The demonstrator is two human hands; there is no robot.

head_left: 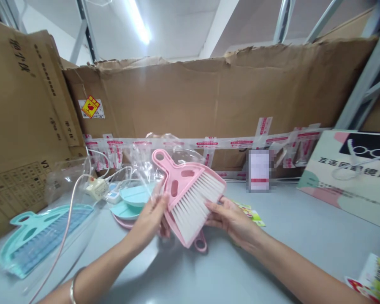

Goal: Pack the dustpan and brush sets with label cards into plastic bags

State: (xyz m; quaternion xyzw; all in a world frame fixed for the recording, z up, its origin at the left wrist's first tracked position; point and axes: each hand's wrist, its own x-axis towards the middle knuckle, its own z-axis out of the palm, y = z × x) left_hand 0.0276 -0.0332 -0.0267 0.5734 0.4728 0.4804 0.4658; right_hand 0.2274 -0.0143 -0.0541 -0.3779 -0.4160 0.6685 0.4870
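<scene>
A pink hand brush (190, 198) with white bristles is held up above the table, nested against a pink dustpan (201, 244) whose looped end pokes out below. My left hand (156, 213) grips the left edge of the set, along with a clear plastic bag (139, 156) that spreads behind it. On the right edge, my right hand (229, 217) is closed with its thumb over the bristles and its fingers behind. How far the bag covers the set I cannot tell.
A turquoise brush set (47, 236) in clear plastic lies left, crossed by a white cable (71, 207). Behind my left hand are turquoise pieces (129, 202) and a power plug (97, 188). Colourful cards (251, 213) lie right. Cardboard boxes (177, 97) and a printed board (348, 177) border the table.
</scene>
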